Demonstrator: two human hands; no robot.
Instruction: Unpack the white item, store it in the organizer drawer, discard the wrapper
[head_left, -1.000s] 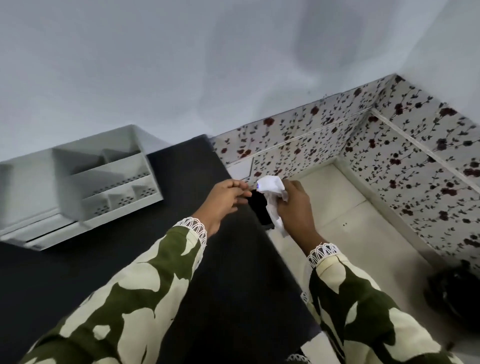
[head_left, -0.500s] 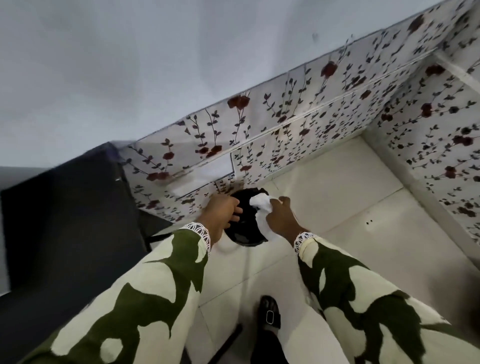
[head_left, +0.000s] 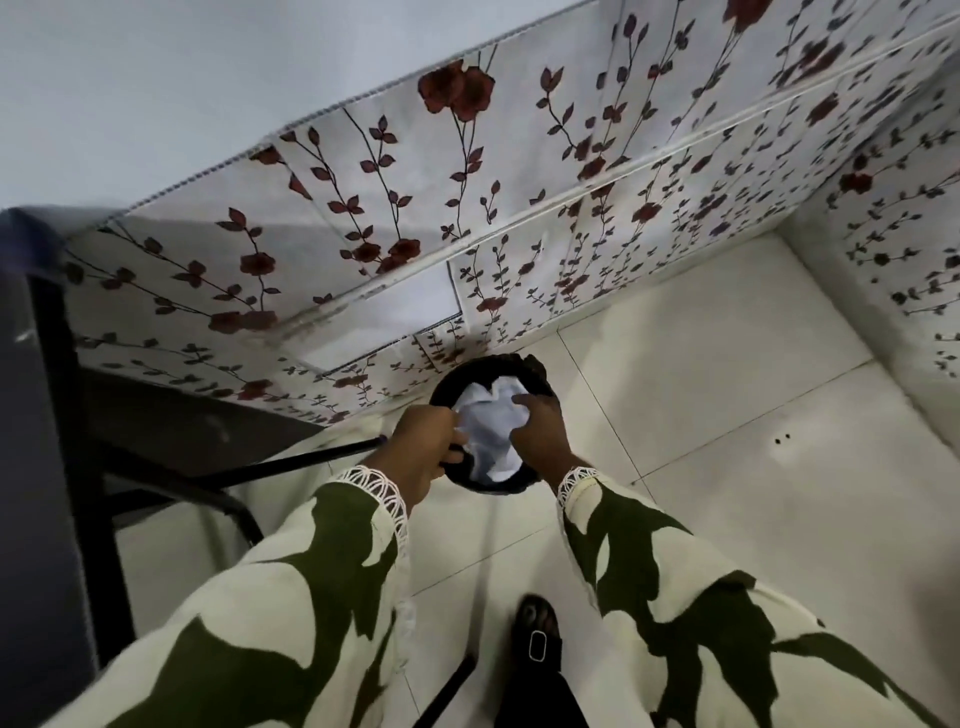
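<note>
A crumpled white wrapper (head_left: 491, 431) lies in the mouth of a small round black bin (head_left: 535, 370) on the tiled floor. My left hand (head_left: 423, 449) rests at the bin's left rim with its fingers closed on the wrapper's left edge. My right hand (head_left: 540, 428) presses on the wrapper's right side, fingers curled over it. The white item and the organizer drawer are out of view.
A wall with red rose wallpaper (head_left: 467, 218) stands right behind the bin. The dark table (head_left: 31, 415) and its black metal legs (head_left: 218, 493) are at the left. My sandalled foot (head_left: 537, 644) is on the pale floor tiles (head_left: 727, 415) below the bin.
My view swung from the tabletop down to the floor. Both hands carried the wrapper off the table's edge and lowered it into the black bin, which now looks closer.
</note>
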